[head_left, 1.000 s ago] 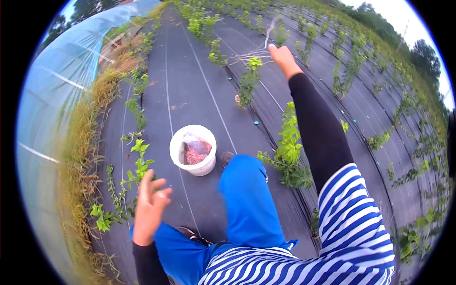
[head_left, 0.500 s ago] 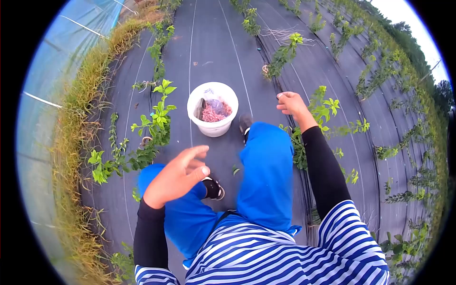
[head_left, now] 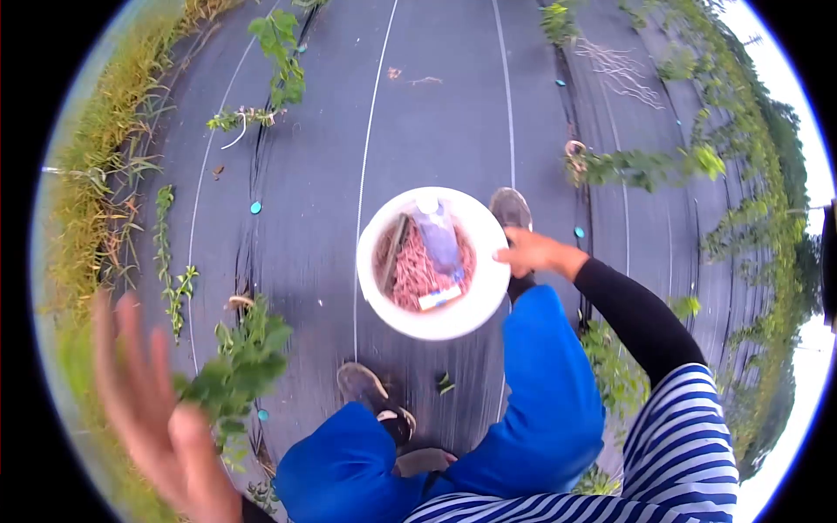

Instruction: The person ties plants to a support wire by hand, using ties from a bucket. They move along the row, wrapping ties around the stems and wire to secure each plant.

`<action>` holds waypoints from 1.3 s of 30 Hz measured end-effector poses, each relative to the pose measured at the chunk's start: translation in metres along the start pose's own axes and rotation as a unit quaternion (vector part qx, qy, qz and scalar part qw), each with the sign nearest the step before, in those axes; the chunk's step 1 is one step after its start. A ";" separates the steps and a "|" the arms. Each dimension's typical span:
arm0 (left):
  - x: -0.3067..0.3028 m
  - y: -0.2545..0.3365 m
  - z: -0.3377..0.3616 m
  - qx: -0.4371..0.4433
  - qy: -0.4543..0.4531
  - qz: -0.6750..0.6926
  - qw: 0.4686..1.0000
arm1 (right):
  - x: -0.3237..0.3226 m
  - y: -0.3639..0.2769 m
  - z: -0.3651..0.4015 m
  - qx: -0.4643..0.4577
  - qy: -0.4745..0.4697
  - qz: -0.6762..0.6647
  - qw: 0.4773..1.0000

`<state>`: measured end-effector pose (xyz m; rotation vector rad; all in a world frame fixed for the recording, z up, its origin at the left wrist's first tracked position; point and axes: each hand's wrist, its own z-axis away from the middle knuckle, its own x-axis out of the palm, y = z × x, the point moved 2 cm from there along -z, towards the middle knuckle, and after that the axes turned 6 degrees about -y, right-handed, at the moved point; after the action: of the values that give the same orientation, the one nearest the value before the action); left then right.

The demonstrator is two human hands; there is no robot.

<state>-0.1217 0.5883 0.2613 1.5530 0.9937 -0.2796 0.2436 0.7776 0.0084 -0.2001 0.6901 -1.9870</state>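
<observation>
Bucket (head_left: 436, 328) of pink strips (head_left: 411, 277), gripped at edge by right hand (head_left: 540, 254); left hand (head_left: 161, 440) released, splayed near leafy plant (head_left: 248, 359).

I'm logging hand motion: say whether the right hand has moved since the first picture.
Yes: down and left, away from the thin pale strands. The right hand was beside them at first; now it is at the rim of the white bucket.

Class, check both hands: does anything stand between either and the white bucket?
Nothing visible separates the right hand from the white bucket; it's at the rim. In this view, a leafy plant lies between bucket and left hand, apparently below the hand.
</observation>
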 end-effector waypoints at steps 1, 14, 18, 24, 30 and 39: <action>-0.003 -0.008 -0.010 -0.031 0.026 -0.030 0.999 | -0.004 0.011 -0.013 -0.004 -0.023 -0.008 1.000; 0.029 0.034 -0.041 -0.381 -0.019 -0.127 0.915 | -0.197 -0.114 -0.072 -0.025 0.046 -0.198 0.979; 0.087 0.064 -0.093 -0.547 0.018 -0.042 0.836 | -0.281 -0.153 -0.135 -0.086 0.147 -0.226 0.959; 0.151 0.120 -0.210 -0.338 0.048 -0.078 0.937 | -0.389 -0.209 -0.233 -0.078 0.151 -0.240 0.956; 0.177 0.125 -0.288 -0.192 0.046 0.008 0.980 | -0.406 -0.240 -0.261 -0.063 0.143 -0.381 0.911; 0.239 0.123 -0.418 0.021 -0.140 0.132 0.981 | -0.367 -0.234 -0.113 -0.216 0.320 -0.367 0.846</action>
<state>-0.0347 1.0763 0.2955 1.6109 0.5594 -0.3237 0.2038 1.2165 0.0963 -0.0576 1.7028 -2.6234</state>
